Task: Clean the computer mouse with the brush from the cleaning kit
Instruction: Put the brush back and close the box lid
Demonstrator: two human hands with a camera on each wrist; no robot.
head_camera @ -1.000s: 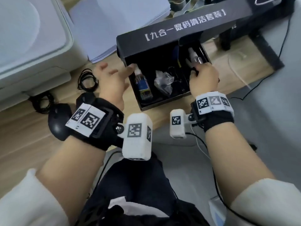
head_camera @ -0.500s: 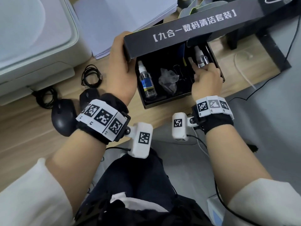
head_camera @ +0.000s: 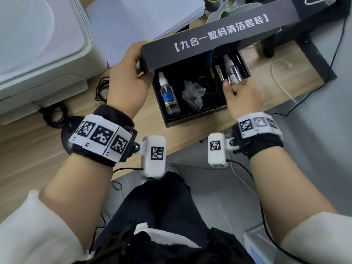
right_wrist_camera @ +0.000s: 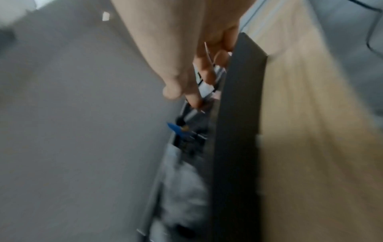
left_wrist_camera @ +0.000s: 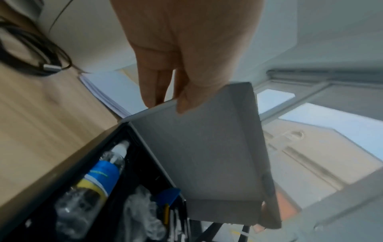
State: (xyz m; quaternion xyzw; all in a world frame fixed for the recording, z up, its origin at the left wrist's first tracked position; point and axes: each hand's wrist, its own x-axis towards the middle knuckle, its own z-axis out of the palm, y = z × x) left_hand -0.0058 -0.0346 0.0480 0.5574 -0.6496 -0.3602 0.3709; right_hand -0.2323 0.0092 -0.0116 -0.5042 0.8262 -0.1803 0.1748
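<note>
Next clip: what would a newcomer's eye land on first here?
The open black cleaning kit box at the desk edge, its lid held up by the left hand. The right hand reaches into the box's right side beside a small clear bottle; a blue-labelled spray bottle lies on its left.

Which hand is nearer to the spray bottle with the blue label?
Left. The left hand grips the lid beside the blue-label bottle; the right hand reaches into the box's opposite end.

computer mouse (head_camera: 65, 139) mostly hidden behind left wrist band, right wrist view blurred, brush indistinguishable
</note>
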